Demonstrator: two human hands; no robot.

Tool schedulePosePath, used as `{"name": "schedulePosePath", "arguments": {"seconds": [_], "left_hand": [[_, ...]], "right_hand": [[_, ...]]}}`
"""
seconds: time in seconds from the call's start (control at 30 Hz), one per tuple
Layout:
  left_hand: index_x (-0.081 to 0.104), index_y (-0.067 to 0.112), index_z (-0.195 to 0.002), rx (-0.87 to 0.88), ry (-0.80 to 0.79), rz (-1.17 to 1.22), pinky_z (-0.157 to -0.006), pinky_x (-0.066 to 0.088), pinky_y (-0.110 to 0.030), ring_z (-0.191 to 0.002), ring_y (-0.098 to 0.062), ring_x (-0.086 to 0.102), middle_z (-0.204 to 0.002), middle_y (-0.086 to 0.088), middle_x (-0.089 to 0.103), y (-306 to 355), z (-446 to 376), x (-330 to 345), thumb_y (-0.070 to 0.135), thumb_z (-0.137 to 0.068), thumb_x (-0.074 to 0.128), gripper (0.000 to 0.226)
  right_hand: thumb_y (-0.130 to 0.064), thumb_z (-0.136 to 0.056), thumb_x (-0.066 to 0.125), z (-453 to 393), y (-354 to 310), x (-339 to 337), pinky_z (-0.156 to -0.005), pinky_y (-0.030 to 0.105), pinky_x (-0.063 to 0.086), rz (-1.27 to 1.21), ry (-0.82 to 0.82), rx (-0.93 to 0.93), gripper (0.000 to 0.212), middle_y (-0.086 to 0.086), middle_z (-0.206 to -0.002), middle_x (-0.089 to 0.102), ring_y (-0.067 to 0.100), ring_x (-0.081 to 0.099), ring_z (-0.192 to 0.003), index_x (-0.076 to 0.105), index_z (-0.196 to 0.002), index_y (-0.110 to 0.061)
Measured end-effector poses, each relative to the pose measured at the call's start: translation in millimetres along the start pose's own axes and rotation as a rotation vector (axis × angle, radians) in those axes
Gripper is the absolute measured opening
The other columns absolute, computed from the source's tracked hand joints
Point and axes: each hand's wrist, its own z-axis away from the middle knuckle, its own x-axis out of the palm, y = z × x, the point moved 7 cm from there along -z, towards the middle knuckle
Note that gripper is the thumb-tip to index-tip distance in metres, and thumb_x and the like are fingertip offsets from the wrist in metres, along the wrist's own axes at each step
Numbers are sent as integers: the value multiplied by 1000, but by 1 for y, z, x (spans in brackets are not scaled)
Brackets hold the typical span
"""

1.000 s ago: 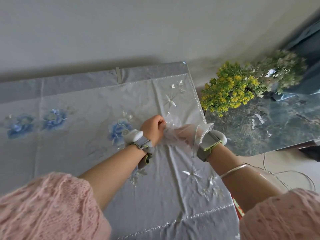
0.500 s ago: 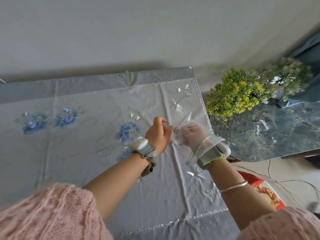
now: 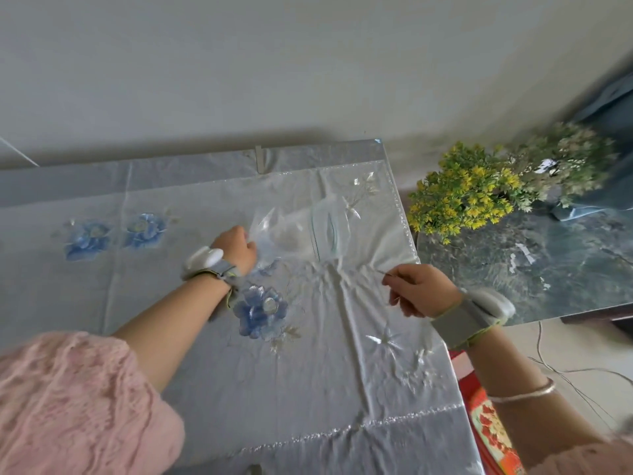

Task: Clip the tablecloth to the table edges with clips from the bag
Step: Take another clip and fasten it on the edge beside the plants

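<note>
A pale silvery tablecloth (image 3: 308, 354) with blue embroidered flowers covers the table. A clear plastic zip bag (image 3: 298, 231) lies on it near the far right corner. My left hand (image 3: 236, 248) touches the bag's left end, fingers closed on the plastic. My right hand (image 3: 418, 289) is near the table's right edge, fingers pinched on a small thin clip (image 3: 385, 274) that is hard to make out. One clip (image 3: 259, 158) sits on the far edge of the cloth.
A bunch of yellow and pale green artificial flowers (image 3: 479, 186) stands on a dark glossy marble-look surface (image 3: 548, 269) right of the table. A red patterned object (image 3: 489, 426) and thin cables lie on the floor below the right edge. A plain wall runs behind.
My right hand came out of the bag and moved right and toward me with something small pinched. My left hand laid the bag down on the cloth farther from me.
</note>
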Motion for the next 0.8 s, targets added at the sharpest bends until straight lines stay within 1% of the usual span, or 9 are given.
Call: {"name": "schedulePosePath", "arguments": {"seconds": [0.07, 0.17, 0.23, 0.33, 0.4, 0.57, 0.63, 0.73, 0.8], "left_hand": [[45, -4, -124, 33, 134, -9, -95, 39, -45, -120, -41, 43, -128, -29, 48, 13, 15, -13, 12, -87, 51, 41], [55, -10, -113, 489, 342, 89, -91, 44, -45, -107, -47, 52, -113, -33, 57, 75, 52, -28, 2, -76, 59, 39], [57, -11, -111, 707, 163, 207, -88, 42, -34, -102, -44, 57, -109, -32, 60, 116, 70, -18, 0, -76, 59, 37], [56, -2, -118, 734, -227, 315, -76, 39, -13, -104, -31, 60, -116, -23, 60, 147, 80, 12, 1, -83, 58, 35], [65, -2, -106, 730, -238, 322, -69, 36, -9, -93, -31, 64, -105, -24, 66, 156, 78, 21, 1, -82, 60, 25], [69, -1, -98, 752, -259, 240, -72, 38, -21, -89, -34, 64, -96, -25, 70, 172, 72, 44, 8, -82, 63, 20], [69, -1, -99, 734, -291, 256, -74, 40, -23, -89, -33, 65, -95, -24, 71, 178, 68, 54, 11, -81, 64, 21], [67, 1, -97, 750, -291, 238, -72, 39, -23, -90, -29, 64, -100, -18, 70, 188, 60, 68, 19, -84, 62, 24], [67, 3, -96, 754, -310, 171, -73, 37, -25, -93, -29, 60, -104, -16, 66, 196, 53, 83, 26, -85, 60, 27]], "right_hand": [[-6, -86, 54, 0, -1, -11, -31, 10, 38, -58, 20, -32, 26, 0, -50, 60, 12, 48, -32, 58, -64, -19], [1, -81, 58, 1, -4, -25, -40, 9, 48, -144, 65, -78, 24, -6, -39, 61, 5, 56, -33, 61, -68, -19], [4, -82, 56, 0, -8, -30, -44, 12, 52, -272, 33, -87, 21, -5, -44, 64, 3, 59, -37, 62, -71, -13], [5, -85, 50, 2, -11, -28, -42, 16, 53, -391, -48, -59, 25, 4, -57, 63, 6, 62, -40, 62, -69, -9], [4, -86, 50, 3, -8, -29, -38, 15, 51, -377, -59, -16, 19, 7, -60, 60, 6, 60, -38, 63, -74, -2], [-23, -92, 44, 0, -9, -40, -77, 25, 44, 624, 46, -187, 30, 15, -93, 65, 24, 59, -86, 64, -97, -1], [-28, -95, 36, -2, -7, -45, -85, 36, 45, 774, 12, -167, 35, 15, -101, 64, 27, 57, -95, 62, -92, -5], [-28, -95, 33, -13, 9, -59, -81, 36, 50, 740, 2, -42, 41, 14, -87, 71, 22, 65, -80, 55, -66, -10], [-25, -94, 38, -26, 32, -66, -65, 25, 54, 490, -15, 135, 41, 1, -58, 73, 0, 61, -45, 58, -63, -8]]}}
